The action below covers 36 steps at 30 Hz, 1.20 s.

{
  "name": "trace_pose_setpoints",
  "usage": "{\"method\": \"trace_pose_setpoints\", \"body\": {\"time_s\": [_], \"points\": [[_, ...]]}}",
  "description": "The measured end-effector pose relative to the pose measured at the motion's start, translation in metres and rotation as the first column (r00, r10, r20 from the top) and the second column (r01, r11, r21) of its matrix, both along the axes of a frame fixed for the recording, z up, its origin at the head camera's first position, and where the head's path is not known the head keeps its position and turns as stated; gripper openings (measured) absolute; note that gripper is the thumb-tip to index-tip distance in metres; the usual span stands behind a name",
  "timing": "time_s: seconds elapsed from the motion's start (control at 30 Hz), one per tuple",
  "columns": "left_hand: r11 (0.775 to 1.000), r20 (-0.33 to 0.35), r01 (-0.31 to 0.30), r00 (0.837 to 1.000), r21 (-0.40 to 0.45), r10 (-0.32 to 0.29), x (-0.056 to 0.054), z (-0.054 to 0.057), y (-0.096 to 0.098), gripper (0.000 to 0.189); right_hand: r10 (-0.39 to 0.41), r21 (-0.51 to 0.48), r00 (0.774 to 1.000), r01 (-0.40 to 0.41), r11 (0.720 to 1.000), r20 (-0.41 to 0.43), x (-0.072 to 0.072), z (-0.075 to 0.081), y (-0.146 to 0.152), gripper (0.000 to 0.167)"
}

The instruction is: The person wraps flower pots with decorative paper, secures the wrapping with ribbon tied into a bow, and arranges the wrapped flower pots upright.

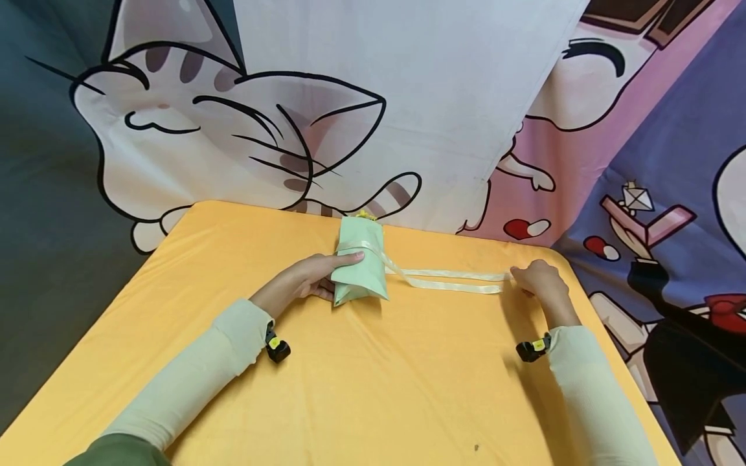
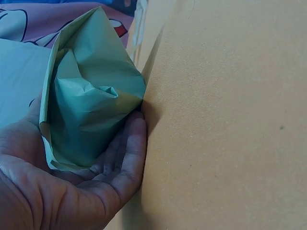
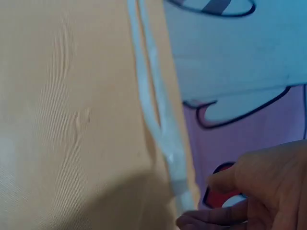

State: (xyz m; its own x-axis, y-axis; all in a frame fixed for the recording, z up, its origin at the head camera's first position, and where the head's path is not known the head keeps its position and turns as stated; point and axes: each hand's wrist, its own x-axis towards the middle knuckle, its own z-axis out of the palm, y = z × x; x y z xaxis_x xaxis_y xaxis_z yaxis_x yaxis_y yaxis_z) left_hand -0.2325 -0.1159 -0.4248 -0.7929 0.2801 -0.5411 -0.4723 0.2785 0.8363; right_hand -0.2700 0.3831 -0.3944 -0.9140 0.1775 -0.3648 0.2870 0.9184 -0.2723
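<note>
A small bouquet in pale green wrapping paper (image 1: 359, 265) lies towards the back of the table, with a bit of yellow flower (image 1: 365, 215) peeking out at its far end. My left hand (image 1: 311, 275) grips it from the left, thumb across the top and fingers underneath; in the left wrist view the paper's crumpled near end (image 2: 91, 100) faces the camera. A cream ribbon (image 1: 443, 285) crosses the wrapping, and its two tails run right, side by side. At the tails' ends, my right hand (image 1: 541, 281) pinches the ribbon (image 3: 175, 167) at its fingertips.
A yellow cloth covers the table (image 1: 373, 388). Behind it hangs a curtain (image 1: 443, 129) printed with a cartoon cat, and another printed cloth (image 1: 670, 259) hangs along the right edge. Small black cameras are strapped to both wrists.
</note>
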Motion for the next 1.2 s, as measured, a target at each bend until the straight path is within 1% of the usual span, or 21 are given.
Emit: {"method": "trace_pose_setpoints", "body": {"time_s": [0.07, 0.13, 0.27, 0.37, 0.43, 0.47, 0.5, 0.53, 0.57, 0.63, 0.7, 0.77, 0.83, 0.9, 0.97, 1.0, 1.07, 1.1, 1.13, 1.17, 1.2], "points": [[1.0, 0.002, -0.001, 1.0, -0.002, 0.001, 0.0, -0.001, 0.0, 0.073, -0.046, 0.009, 0.999, 0.046, 0.999, 0.011, 0.002, -0.001, -0.001, 0.061], [1.0, 0.004, -0.002, 1.0, -0.002, 0.002, 0.0, -0.003, 0.0, 0.074, -0.067, 0.02, 0.998, 0.067, 0.998, -0.001, 0.002, -0.005, 0.0, 0.062], [1.0, 0.004, -0.004, 1.0, 0.0, 0.004, 0.001, -0.005, 0.001, 0.075, -0.072, 0.022, 0.996, 0.073, 0.997, -0.048, -0.001, -0.018, -0.001, 0.04], [1.0, 0.003, -0.011, 1.0, 0.001, 0.011, 0.001, -0.006, 0.0, 0.075, -0.056, 0.002, 0.993, 0.056, 0.998, -0.105, -0.008, -0.025, -0.013, 0.023], [1.0, 0.003, -0.014, 1.0, 0.0, 0.014, 0.002, -0.007, 0.0, 0.075, -0.058, -0.061, 0.986, 0.049, 0.997, -0.154, -0.014, -0.027, -0.025, 0.017], [1.0, 0.002, -0.014, 1.0, -0.001, 0.014, 0.002, -0.007, 0.0, 0.076, -0.066, -0.118, 0.982, 0.045, 0.992, -0.178, -0.017, -0.028, -0.032, 0.018], [1.0, 0.001, -0.014, 1.0, -0.002, 0.014, 0.002, -0.008, 0.0, 0.076, -0.086, -0.213, 0.978, 0.044, 0.976, -0.191, -0.019, -0.028, -0.04, 0.02], [1.0, 0.0, -0.014, 1.0, -0.002, 0.014, 0.003, -0.008, 0.0, 0.076, -0.106, -0.32, 0.975, 0.039, 0.947, -0.195, -0.021, -0.028, -0.049, 0.024], [1.0, 0.0, -0.014, 1.0, -0.002, 0.014, 0.003, -0.008, 0.0, 0.077, -0.131, -0.434, 0.973, 0.037, 0.9, -0.188, -0.023, -0.028, -0.058, 0.029], [1.0, 0.0, -0.014, 1.0, -0.003, 0.014, 0.003, -0.008, -0.001, 0.077, -0.18, -0.647, 0.975, 0.052, 0.76, -0.134, -0.024, -0.026, -0.077, 0.031], [1.0, 0.0, -0.014, 1.0, -0.003, 0.014, 0.004, -0.008, -0.001, 0.077, -0.21, -0.8, 0.976, 0.082, 0.595, -0.056, -0.023, -0.022, -0.097, 0.023], [1.0, 0.001, -0.014, 1.0, 0.0, 0.014, 0.004, -0.008, -0.001, 0.077, -0.222, -0.866, 0.975, 0.101, 0.491, -0.012, -0.021, -0.019, -0.115, 0.022], [1.0, 0.001, -0.015, 1.0, 0.001, 0.015, 0.003, -0.008, -0.002, 0.077, -0.232, -0.903, 0.973, 0.096, 0.42, -0.005, -0.019, -0.016, -0.13, 0.032], [1.0, 0.001, -0.013, 1.0, 0.0, 0.013, 0.003, -0.007, -0.002, 0.077, -0.267, -0.921, 0.963, 0.069, 0.383, -0.039, -0.02, -0.013, -0.146, 0.038], [1.0, 0.001, -0.013, 1.0, -0.004, 0.013, 0.003, -0.005, -0.003, 0.077, -0.313, -0.921, 0.942, 0.011, 0.389, -0.122, -0.021, -0.008, -0.164, 0.039], [1.0, 0.0, -0.013, 1.0, -0.005, 0.013, 0.003, -0.005, -0.003, 0.077, -0.335, -0.911, 0.924, -0.032, 0.412, -0.185, -0.022, -0.005, -0.174, 0.038], [1.0, -0.004, -0.011, 1.0, -0.004, 0.011, 0.002, -0.003, -0.004, 0.076, -0.367, -0.886, 0.871, -0.148, 0.44, -0.328, -0.025, 0.003, -0.196, 0.034], [1.0, -0.006, -0.011, 1.0, -0.002, 0.011, 0.002, -0.003, -0.004, 0.076, -0.357, -0.854, 0.838, -0.22, 0.471, -0.413, -0.026, 0.007, -0.207, 0.032], [1.0, -0.01, -0.01, 1.0, 0.001, 0.01, 0.002, -0.002, -0.004, 0.076, -0.32, -0.803, 0.801, -0.302, 0.514, -0.506, -0.027, 0.012, -0.218, 0.031], [1.0, -0.012, -0.009, 1.0, 0.004, 0.009, 0.002, -0.002, -0.004, 0.075, -0.254, -0.732, 0.763, -0.384, 0.562, -0.595, -0.027, 0.015, -0.229, 0.029], [1.0, -0.014, -0.008, 1.0, 0.007, 0.008, 0.002, -0.002, -0.003, 0.075, -0.141, -0.629, 0.718, -0.477, 0.613, -0.682, -0.027, 0.019, -0.239, 0.029]]}}
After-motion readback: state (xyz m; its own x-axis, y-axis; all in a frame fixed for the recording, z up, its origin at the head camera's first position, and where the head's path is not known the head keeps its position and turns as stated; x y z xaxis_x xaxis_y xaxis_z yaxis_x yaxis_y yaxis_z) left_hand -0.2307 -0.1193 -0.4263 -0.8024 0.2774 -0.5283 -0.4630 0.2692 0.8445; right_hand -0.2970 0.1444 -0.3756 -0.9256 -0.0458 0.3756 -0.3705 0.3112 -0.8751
